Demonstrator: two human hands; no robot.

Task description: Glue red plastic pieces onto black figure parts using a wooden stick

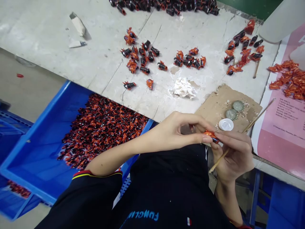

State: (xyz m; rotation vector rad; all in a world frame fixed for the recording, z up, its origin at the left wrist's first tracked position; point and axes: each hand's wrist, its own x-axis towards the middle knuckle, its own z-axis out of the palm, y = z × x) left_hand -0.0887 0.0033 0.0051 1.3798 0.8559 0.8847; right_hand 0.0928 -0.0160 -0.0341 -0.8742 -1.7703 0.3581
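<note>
**Small glossy orange-and-dark piece [211,135] pinched at both ends**

The piece sits where the two hands meet, by the near edge of the pale, scuffed worktable [102,35]. It lies to the right of the left hand [171,133] and to the left of the right hand [234,154], neither being nearer: both touch it. Its long axis runs roughly sideways, dipping slightly towards the right. The left thumb and forefinger close on its left end; the right fingertips close on the other. The right hand also carries a thin wooden stick [218,162], slanting from near the body out past the torn brown cardboard sheet [214,101].

Fingertips cover the piece's ends, so whether it is one part or two is unclear. The right hand hides the stick's middle. The heap of glossy black parts [170,12] along the far side is cut off by the top of the view.
</note>
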